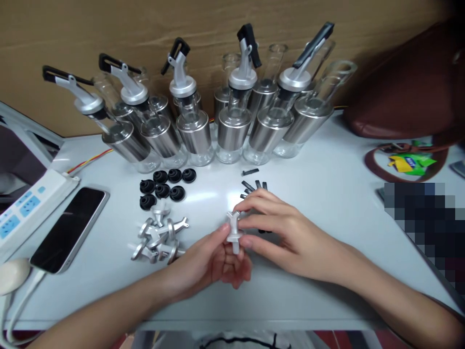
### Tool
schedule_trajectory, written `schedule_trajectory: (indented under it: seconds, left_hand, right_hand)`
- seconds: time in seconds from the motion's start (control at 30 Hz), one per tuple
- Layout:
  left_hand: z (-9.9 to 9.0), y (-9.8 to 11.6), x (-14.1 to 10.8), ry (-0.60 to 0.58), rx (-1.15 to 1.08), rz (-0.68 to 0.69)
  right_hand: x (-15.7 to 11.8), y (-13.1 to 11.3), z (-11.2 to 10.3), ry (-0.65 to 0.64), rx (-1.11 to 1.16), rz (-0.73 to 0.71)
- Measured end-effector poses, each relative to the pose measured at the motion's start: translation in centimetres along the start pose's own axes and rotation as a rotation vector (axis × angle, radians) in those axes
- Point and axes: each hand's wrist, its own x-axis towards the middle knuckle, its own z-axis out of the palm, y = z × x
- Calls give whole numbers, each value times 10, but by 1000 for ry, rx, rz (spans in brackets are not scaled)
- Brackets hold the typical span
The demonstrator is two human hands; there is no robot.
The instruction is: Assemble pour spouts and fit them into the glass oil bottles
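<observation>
Between my hands, a little above the table, is a silver pourer spout (234, 228) with its forked end pointing away from me. My left hand (221, 261) pinches it from the left, thumb on its side and fingers curled below. From the right, my right hand (286, 230) touches it with thumb and fingertips. Beyond and partly under my right hand lie several black flip levers (250, 186); some are hidden. Left of my hands is a pile of silver spouts (160, 235), with several black rubber stoppers (162, 191) behind it.
Several glass bottles with steel sleeves (196, 135) stand along the back; some carry finished-looking pourers (242, 77). A phone (69, 230) and a power strip (25, 208) lie left. A brown leather bag (403, 92) and a green-yellow packet (410, 164) are at right.
</observation>
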Motion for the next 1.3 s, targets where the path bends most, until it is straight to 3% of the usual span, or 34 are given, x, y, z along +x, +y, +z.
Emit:
schedule_trajectory:
  seconds: [0.13, 0.3, 0.47, 0.7, 1.03, 1.17, 1.3]
  left_hand:
    - [-1, 1, 1, -9, 9, 42]
    - [1, 3, -1, 26, 26, 28]
    - [2, 2, 0, 9, 20, 25]
    - [4, 6, -2, 39, 15, 9]
    - [5, 6, -3, 30, 21, 12]
    - [5, 6, -4, 19, 32, 27]
    - [3, 5, -2, 5, 35, 26]
  right_hand:
    - [0, -3, -8, -74, 4, 19]
    - [-6, 7, -39, 22, -134, 82]
    - [-17, 27, -59, -105, -200, 163]
    - [-24, 36, -48, -219, -240, 228]
    - [-18, 33, -46, -179, -223, 271]
    - [-11, 16, -45, -84, -18, 249]
    - [-7, 0, -35, -74, 241, 211]
